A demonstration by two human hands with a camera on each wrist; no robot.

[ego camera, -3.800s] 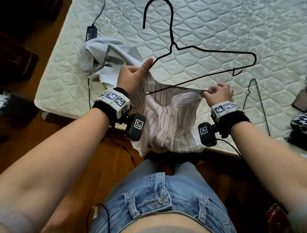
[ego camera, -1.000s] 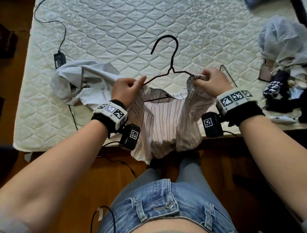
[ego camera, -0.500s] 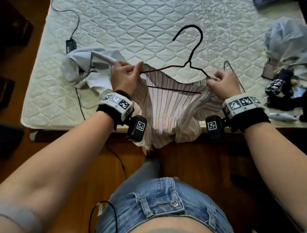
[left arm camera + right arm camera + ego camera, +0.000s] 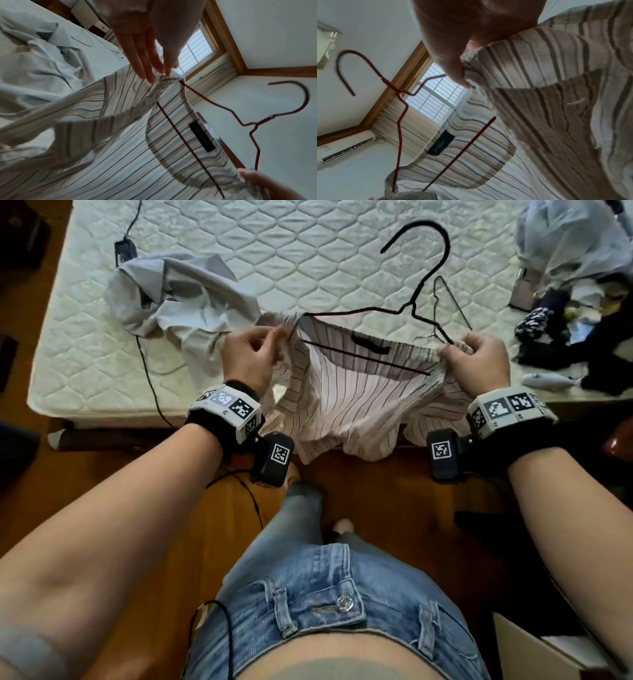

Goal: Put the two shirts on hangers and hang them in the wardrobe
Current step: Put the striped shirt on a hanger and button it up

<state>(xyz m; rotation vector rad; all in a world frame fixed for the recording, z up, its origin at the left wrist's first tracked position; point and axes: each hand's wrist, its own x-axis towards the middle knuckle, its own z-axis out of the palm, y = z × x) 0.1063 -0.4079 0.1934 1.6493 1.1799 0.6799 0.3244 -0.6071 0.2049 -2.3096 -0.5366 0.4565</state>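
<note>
A pink-striped shirt [image 4: 346, 402] hangs between my hands over the mattress edge, with a dark wire hanger [image 4: 416, 299] threaded inside its neck. My left hand [image 4: 253, 350] pinches the shirt's left shoulder over the hanger's end. At the other end my right hand [image 4: 476, 361] grips the right shoulder cloth and hanger tip. The left wrist view shows the fingers [image 4: 145, 65] on the striped shirt [image 4: 109, 142] and the red-looking hanger [image 4: 254, 124]. In the right wrist view the thumb [image 4: 453, 70] presses the shirt [image 4: 539, 108] onto the hanger [image 4: 400, 121]. A crumpled pale grey-blue shirt [image 4: 178, 299] lies on the mattress to the left.
The quilted white mattress [image 4: 308, 244] fills the far side. A second wire hanger [image 4: 452, 299] lies behind my right hand. A charger and cable [image 4: 125, 251] sit at the back left. Clutter and a plastic bag [image 4: 575, 244] crowd the right. Wooden floor lies below me.
My hands have spread apart, stretching the striped shirt's shoulders out over the hanger's ends. The collar label now shows inside the neck opening. The hook points up and away.
</note>
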